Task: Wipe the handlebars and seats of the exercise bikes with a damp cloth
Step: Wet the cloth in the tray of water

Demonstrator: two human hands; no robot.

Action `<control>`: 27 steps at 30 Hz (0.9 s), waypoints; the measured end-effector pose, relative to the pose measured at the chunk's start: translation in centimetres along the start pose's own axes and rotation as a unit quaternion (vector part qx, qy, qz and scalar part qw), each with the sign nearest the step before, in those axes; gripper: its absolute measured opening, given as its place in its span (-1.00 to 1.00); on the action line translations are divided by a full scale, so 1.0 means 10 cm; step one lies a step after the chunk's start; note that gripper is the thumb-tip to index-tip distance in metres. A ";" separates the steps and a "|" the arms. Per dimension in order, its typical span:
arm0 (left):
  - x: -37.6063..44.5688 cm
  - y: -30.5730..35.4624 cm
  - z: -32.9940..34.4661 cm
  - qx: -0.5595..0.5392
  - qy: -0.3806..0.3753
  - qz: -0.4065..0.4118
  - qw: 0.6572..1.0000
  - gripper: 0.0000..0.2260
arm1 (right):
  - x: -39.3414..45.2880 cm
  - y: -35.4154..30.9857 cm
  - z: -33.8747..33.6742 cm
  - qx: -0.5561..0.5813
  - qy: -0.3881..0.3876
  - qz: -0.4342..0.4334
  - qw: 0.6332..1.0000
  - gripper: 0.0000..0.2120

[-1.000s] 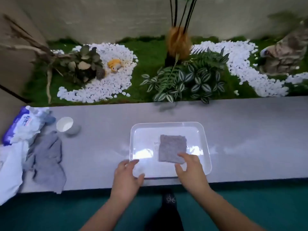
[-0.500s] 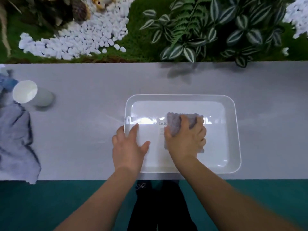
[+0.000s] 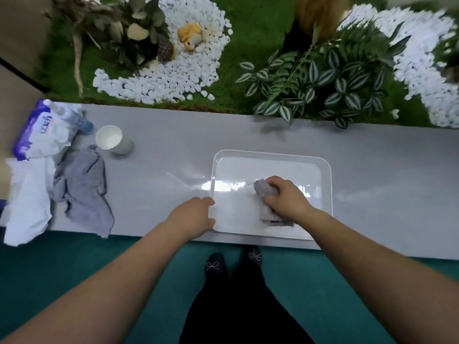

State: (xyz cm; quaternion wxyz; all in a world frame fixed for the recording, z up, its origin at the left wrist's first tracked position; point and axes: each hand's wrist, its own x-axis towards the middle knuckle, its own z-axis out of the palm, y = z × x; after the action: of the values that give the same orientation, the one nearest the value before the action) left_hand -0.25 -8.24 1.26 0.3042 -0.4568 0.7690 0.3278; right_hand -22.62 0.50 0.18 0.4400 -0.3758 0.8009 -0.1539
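A small grey cloth [image 3: 263, 188] lies bunched inside a clear plastic tray [image 3: 325, 170] on the grey counter. My right hand [image 3: 285, 198] grips the cloth, its fingers curled over it, and part of the cloth hangs out under the wrist. My left hand [image 3: 196, 214] rests against the tray's left rim, with the fingers at its edge. No exercise bike is in view.
A second grey cloth [image 3: 83, 189] lies crumpled at the counter's left, beside a white paper cup [image 3: 110, 139], a wipes pack [image 3: 42, 132] and white tissue [image 3: 27, 204]. Behind the counter [image 3: 372, 150] is a bed of plants and white pebbles. Teal floor lies below.
My right hand went from the flat cloth's near edge onto it and has gathered it into a bunch. My left hand has slid to the tray's left rim.
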 end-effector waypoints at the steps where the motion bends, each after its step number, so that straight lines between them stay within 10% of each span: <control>1: -0.20 0.01 -0.08 0.015 0.011 0.012 1.000 -0.53 | -0.17 -0.11 -0.07 0.013 -0.004 -0.020 1.000 -0.78; 7: -1.28 0.07 -0.20 0.061 0.101 0.044 0.992 -0.61 | -0.96 -0.52 -0.30 0.037 -0.003 -0.112 0.993 -0.79; 15: -2.12 0.37 0.40 -0.043 0.113 -0.142 0.982 -0.61 | -1.30 -0.68 -0.65 -0.080 -0.148 -0.216 0.962 -0.85; 27: -3.58 1.25 1.68 -0.252 0.207 -0.338 0.883 -0.58 | -2.31 -1.23 -0.15 -0.297 -0.333 -0.438 0.780 -0.78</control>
State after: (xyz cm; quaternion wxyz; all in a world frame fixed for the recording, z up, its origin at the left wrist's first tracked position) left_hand 5.53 27.47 21.48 0.1056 -0.8076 0.5050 0.2857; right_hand -10.47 9.14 21.70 0.4310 -0.8261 0.3595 0.0505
